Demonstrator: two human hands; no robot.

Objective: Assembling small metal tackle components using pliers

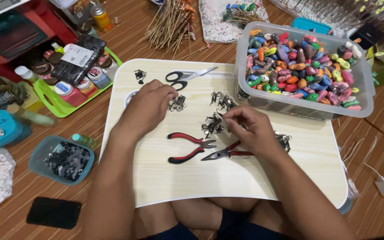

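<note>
While both hands pinch small metal clasps (213, 126) beside the pliers (191, 147), left hand (149, 104) and right hand (250, 129) could scatter loose ones off the desk (165, 178).

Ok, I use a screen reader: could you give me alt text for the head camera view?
A person's left hand and right hand pick at small dark metal clasps on a pale lap table. Two red-handled pliers and scissors lie near the hands, with a clear tub of colourful beads beyond.
</note>
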